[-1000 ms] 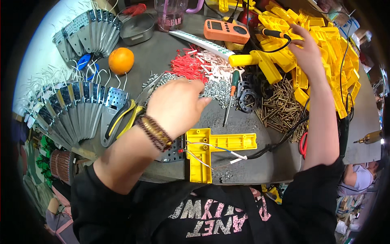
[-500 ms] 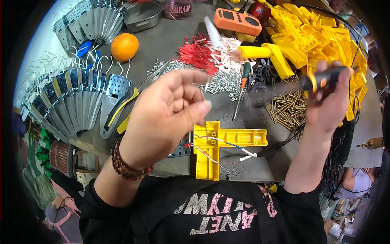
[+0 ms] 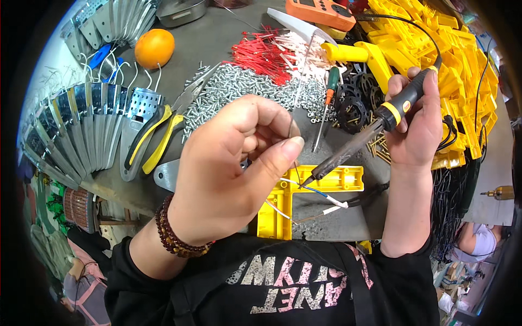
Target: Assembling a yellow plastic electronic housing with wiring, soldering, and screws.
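My left hand [image 3: 234, 157] pinches a thin strand of solder wire [image 3: 297, 171] between thumb and forefinger; the strand also runs upward from the fingers. In my right hand [image 3: 416, 133] is a soldering iron [image 3: 348, 151], held by its black handle with a yellow ring. Its tip points down and left, close to the solder's end and to a blue wire [image 3: 318, 194]; whether they touch I cannot tell. Beneath lies a T-shaped yellow plastic housing [image 3: 274, 228] with thin wires and white sleeves across it. My left hand covers part of the housing.
Pliers [image 3: 155, 144], silver screws [image 3: 217, 92], red parts [image 3: 261, 57] and a screwdriver [image 3: 329, 95] lie beyond my hands. Yellow housings [image 3: 457, 65] are heaped at right. Metal graters [image 3: 81, 125] fan out at left, near an orange [image 3: 155, 49]. An orange meter [image 3: 321, 12] sits at the back.
The soldering iron has swung down and left, bringing its tip over the yellow housing. My left hand has moved slightly right, its thumb and forefinger now together on the solder wire.
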`<state>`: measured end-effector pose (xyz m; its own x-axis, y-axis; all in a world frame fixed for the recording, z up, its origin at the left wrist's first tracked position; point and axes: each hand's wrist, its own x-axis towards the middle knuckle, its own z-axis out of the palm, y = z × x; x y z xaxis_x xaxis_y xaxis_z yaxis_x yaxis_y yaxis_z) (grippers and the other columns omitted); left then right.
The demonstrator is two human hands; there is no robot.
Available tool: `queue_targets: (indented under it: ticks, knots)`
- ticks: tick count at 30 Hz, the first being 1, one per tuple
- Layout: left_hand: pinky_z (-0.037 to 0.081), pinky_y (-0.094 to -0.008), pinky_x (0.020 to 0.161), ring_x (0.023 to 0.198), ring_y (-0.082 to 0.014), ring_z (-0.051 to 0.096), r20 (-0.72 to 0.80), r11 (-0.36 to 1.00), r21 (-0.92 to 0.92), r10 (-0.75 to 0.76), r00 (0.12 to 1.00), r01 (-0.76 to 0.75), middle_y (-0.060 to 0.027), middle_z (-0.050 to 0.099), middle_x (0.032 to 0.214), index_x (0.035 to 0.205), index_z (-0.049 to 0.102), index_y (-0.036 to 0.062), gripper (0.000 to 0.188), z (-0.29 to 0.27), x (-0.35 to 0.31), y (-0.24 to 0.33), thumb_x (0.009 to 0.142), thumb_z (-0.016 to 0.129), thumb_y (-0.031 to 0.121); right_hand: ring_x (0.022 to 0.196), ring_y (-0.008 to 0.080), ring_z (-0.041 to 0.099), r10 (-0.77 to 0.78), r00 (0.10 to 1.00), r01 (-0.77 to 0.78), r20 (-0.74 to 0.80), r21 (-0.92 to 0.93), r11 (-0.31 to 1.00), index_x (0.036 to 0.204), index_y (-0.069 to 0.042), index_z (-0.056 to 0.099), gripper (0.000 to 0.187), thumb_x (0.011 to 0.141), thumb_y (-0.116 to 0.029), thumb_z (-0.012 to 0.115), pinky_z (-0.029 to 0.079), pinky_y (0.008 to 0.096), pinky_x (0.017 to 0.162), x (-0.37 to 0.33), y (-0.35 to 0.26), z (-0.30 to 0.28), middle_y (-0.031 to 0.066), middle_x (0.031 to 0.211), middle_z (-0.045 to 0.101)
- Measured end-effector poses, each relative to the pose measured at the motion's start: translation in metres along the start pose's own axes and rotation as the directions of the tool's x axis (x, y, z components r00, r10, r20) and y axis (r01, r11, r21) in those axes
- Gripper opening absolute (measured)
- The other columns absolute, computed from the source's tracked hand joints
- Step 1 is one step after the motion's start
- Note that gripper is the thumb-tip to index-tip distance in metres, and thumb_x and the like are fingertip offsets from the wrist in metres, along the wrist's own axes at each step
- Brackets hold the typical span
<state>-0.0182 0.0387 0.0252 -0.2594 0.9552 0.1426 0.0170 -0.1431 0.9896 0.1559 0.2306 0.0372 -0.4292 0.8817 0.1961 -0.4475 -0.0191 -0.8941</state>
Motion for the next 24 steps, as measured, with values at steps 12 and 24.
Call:
queue_targets:
  ticks: [12,24]
  knots:
    - [0.052,-0.0225,0.079,0.085,-0.0095,0.061,-0.005,0.999,-0.021,0.037,0.999,-0.037,-0.0051,0.057,0.098,0.109,0.05,-0.0032,0.018,0.0024,0.0008,-0.0028,0.093,0.057,-0.006,0.042,0.0076,0.036,0.009,1.0,-0.009,0.022,0.007,1.0,0.101,-0.007,0.054,0.031,0.103,-0.037,0.045,0.031,0.0206,0.04,-0.0009,0.0003,-0.0001,0.0127,0.078,0.063]
    - [0.045,-0.0233,0.081,0.086,-0.0097,0.056,0.006,0.97,0.201,0.138,0.99,-0.136,-0.0042,0.057,0.096,0.103,0.054,-0.002,0.017,-0.0063,-0.0048,-0.002,0.089,0.062,-0.006,0.043,0.0073,0.036,-0.001,1.0,0.0,0.026,0.036,0.999,0.103,-0.007,0.053,0.034,0.104,-0.039,0.044,0.032,0.0198,0.04,-0.0005,-0.0026,-0.0046,0.0117,0.079,0.063]
